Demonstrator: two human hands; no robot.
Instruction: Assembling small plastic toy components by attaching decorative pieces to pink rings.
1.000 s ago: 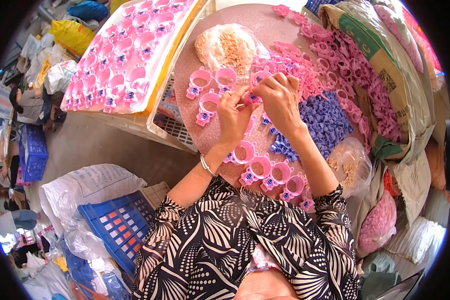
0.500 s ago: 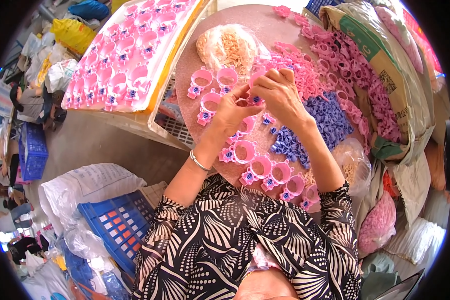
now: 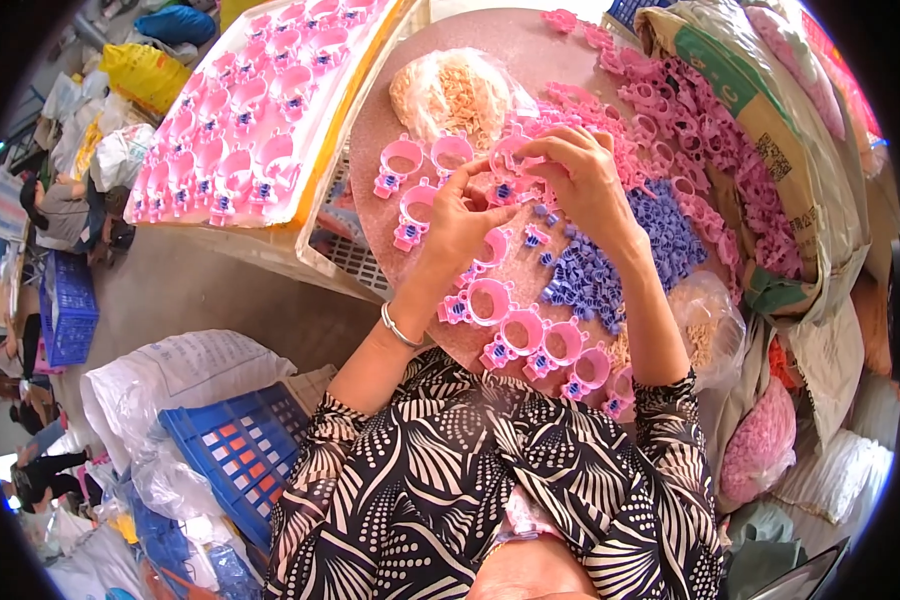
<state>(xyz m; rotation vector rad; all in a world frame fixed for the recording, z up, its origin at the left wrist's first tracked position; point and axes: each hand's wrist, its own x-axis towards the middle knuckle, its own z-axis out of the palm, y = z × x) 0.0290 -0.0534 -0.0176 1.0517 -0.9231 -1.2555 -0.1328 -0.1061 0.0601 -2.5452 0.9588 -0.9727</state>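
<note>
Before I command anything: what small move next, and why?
Probably lower the pink ring beside the near row of rings: the right hand appears to hold it, and a blue piece shows on it, as on them.

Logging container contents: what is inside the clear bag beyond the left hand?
Small tan pieces show in the clear bag; the upper ones cover whatever lies deeper, so its bottom cannot be seen.
</note>
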